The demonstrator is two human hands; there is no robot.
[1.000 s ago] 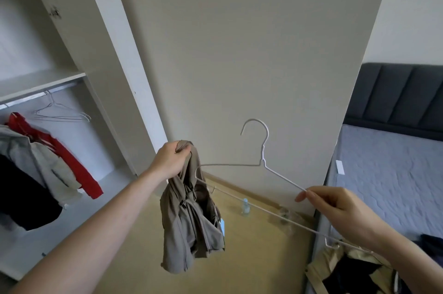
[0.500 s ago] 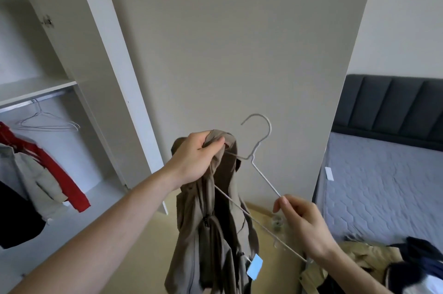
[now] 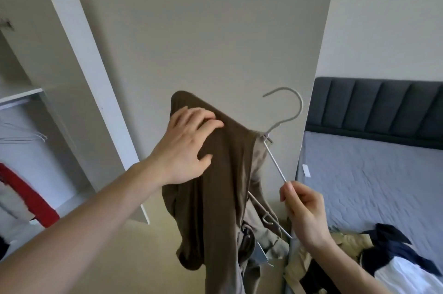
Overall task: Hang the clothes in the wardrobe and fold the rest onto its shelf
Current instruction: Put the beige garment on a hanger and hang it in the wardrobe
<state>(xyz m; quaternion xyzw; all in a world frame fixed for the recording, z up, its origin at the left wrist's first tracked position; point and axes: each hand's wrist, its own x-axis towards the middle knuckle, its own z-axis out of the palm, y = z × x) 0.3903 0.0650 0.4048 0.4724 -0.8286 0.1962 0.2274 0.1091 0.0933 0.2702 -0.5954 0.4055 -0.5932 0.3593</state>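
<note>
**Garment now draped over hanger, left hand let go**

Over the last second the garment (image 3: 215, 186) went from dangling bunched in the left hand (image 3: 184, 147), beside the hanger (image 3: 275, 150), to sitting over the hanger's left arm, up against the hook. The left hand gave up its pinch; its fingers lay spread and flat on the cloth near the top, pressing or smoothing, not gripping. The right hand (image 3: 302, 212) kept its hold on the hanger, thumb and fingers pinched on the wire of the right arm, which was bare of cloth. The hanger tilted steeply, hook up, held in the air in front of the wall, well right of the wardrobe (image 3: 28, 111).

Judgement: threading looked half done; only one shoulder seemed on, the rest hung twisted below. The other side probably needed pulling over the wire before it went on the rail. More clothes (image 3: 359, 260) lay piled on the bed (image 3: 383, 186), so plenty of the task was left.
</note>
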